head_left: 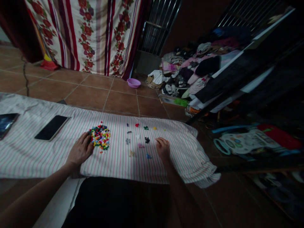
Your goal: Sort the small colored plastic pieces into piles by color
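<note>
A heap of small multicoloured plastic pieces [101,136] lies on a striped cloth. Against the heap's left edge rests my left hand [82,148], its fingers stretched out and touching the pieces. My right hand [162,148] is over the cloth, right of the small sorted groups, with its fingers curled together; whatever they hold is hidden. Nearest to it is a cluster of black pieces [147,140]. Around that are groups of green [146,128], red [137,125], pink [141,145], grey [128,141], beige [131,153] and blue pieces [148,156]. Yellow pieces [155,128] sit farther back.
The striped cloth [59,158] covers a low, long surface. A phone [52,127] and another dark-screened device [7,124] lie on its left. Beyond are a purple basin [134,83] on the tiled floor, a floral curtain [99,38] and piled clothes [190,68]. A dark frame stands at right.
</note>
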`<state>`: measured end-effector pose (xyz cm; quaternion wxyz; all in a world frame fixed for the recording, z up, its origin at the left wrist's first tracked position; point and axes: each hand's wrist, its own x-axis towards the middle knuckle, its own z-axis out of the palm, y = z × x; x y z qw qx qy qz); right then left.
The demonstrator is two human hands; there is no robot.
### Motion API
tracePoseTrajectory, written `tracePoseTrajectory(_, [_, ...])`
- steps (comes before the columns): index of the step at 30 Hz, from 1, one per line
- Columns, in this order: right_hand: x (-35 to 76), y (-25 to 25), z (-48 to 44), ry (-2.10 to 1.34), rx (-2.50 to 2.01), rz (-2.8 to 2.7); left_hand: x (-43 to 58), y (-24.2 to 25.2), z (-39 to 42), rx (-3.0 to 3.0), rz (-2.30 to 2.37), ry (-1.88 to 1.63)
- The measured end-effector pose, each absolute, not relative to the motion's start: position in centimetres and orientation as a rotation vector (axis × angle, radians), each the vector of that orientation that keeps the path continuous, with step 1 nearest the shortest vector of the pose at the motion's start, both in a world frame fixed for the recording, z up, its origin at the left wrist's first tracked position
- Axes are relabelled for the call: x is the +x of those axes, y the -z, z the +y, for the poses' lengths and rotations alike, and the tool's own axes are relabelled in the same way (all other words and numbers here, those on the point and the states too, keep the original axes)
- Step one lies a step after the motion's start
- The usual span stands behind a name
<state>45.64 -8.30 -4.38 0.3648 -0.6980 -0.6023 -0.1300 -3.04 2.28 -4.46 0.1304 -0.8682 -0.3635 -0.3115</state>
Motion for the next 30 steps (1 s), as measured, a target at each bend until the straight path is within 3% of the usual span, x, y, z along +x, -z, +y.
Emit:
tracePoseTrajectory(9, [42.1, 2.6, -8.4, 0.223, -1.734, -1.642, -2.8, 4.3, 2.1, -2.547, -1.132, 0.927])
tracePoseTrajectory(30, [40.3, 4.6, -6.4, 0.144, -1.798, -1.864, -2.9, 4.0, 2.1, -2.530, -1.102, 0.857])
